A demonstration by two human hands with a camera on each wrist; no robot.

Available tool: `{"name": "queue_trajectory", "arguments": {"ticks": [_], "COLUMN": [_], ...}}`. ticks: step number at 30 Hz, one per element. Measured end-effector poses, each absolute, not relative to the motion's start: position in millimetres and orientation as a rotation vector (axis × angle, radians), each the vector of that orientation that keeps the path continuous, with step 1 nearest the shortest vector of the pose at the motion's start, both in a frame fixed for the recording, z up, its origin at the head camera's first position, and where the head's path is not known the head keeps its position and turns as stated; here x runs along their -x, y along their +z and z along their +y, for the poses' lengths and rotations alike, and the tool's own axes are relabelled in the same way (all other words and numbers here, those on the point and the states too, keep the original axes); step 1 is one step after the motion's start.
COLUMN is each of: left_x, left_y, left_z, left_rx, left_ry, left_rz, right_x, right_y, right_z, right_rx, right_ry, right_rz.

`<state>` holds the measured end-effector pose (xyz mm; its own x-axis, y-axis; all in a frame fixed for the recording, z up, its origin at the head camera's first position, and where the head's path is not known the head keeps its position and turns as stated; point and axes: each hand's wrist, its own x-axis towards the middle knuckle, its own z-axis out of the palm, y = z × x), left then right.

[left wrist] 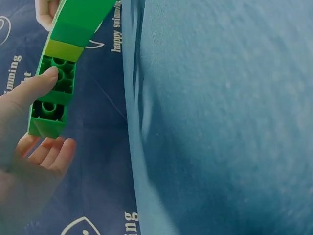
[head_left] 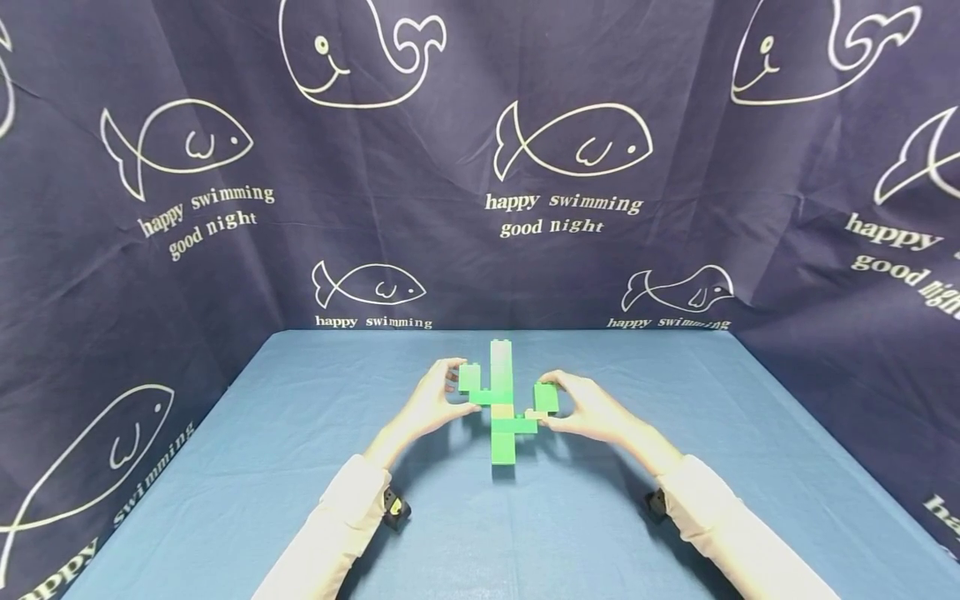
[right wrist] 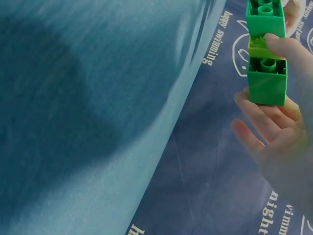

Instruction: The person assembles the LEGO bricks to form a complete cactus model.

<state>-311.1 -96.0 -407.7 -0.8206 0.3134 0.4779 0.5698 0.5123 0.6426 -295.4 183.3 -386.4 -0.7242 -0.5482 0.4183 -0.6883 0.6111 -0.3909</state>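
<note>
An upright brick model (head_left: pixel 502 375) of green toy building bricks, shaped like a cactus, stands in the middle of the head view, with a yellowish brick (head_left: pixel 502 412) in its column. Its left arm carries a green brick (head_left: pixel 469 377); its lower right arm carries a yellowish plate (head_left: pixel 536 415) under a green brick (head_left: pixel 546 397). My left hand (head_left: pixel 435 400) holds the left arm, its thumb (left wrist: pixel 41 85) on the hollow underside. My right hand (head_left: pixel 592 408) holds the right arm, its thumb (right wrist: pixel 279 44) against the yellowish plate from below.
A blue cloth-covered table (head_left: pixel 300 417) spreads beneath the hands. Dark blue curtains (head_left: pixel 450 183) printed with fish and whales hang behind and at both sides. A black wrist device (head_left: pixel 395 507) sits at the left sleeve, another (head_left: pixel 656 503) at the right.
</note>
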Motion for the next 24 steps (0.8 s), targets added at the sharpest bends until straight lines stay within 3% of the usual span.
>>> {"name": "queue_trajectory", "arguments": {"ticks": [24], "left_x": [316], "left_y": [-415], "left_z": [-100], "left_rx": [0.646], "left_ry": [-1.186], "left_rz": [-2.793], "right_x": [313], "right_y": [-401], "right_z": [185], "right_rx": [-1.144], "right_ry": [0.874], "right_rz": [-2.725]}}
